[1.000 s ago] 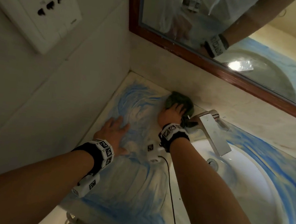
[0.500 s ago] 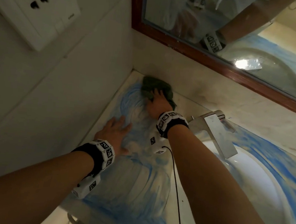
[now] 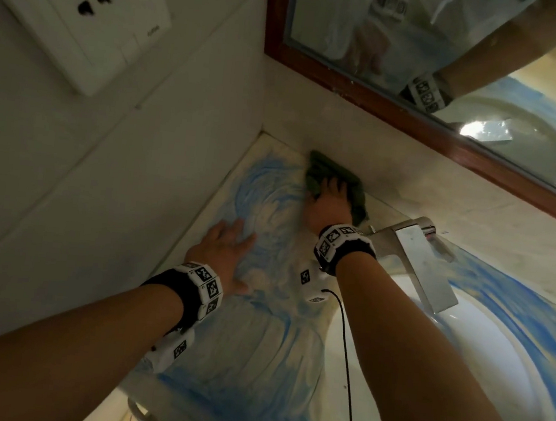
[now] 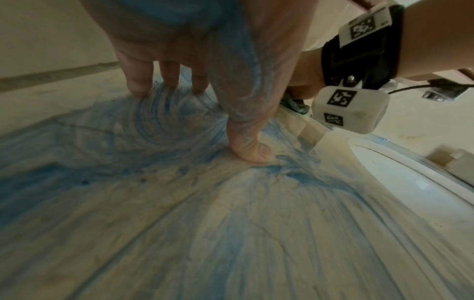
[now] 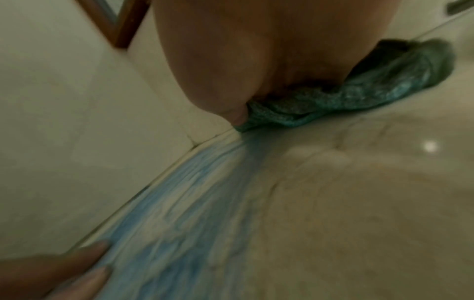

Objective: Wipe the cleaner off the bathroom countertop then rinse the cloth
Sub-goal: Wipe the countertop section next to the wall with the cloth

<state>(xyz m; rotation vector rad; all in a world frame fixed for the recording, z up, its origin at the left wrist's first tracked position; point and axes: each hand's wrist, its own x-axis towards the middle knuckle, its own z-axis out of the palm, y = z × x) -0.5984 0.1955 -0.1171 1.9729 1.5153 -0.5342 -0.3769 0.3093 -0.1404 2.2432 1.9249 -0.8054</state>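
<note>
A dark green cloth (image 3: 325, 172) lies flat on the countertop (image 3: 275, 354) at the back wall, near the left corner. My right hand (image 3: 331, 197) presses down on it with straight fingers; in the right wrist view the cloth (image 5: 364, 95) bunches under my palm. Blue cleaner (image 3: 261, 188) is smeared in swirls over the counter left of the sink. My left hand (image 3: 227, 251) rests flat and open on the smeared surface, fingertips (image 4: 138, 89) and thumb touching it, holding nothing.
A chrome faucet (image 3: 419, 259) stands right of my right wrist, over the white sink basin (image 3: 480, 362). A wood-framed mirror (image 3: 416, 118) hangs above the back wall. The left wall carries a white socket plate (image 3: 84, 15). More blue cleaner (image 3: 507, 303) rings the basin.
My right hand slid the cloth left from beside the faucet toward the back left corner, then slightly back right. The left hand stayed planted on the counter.
</note>
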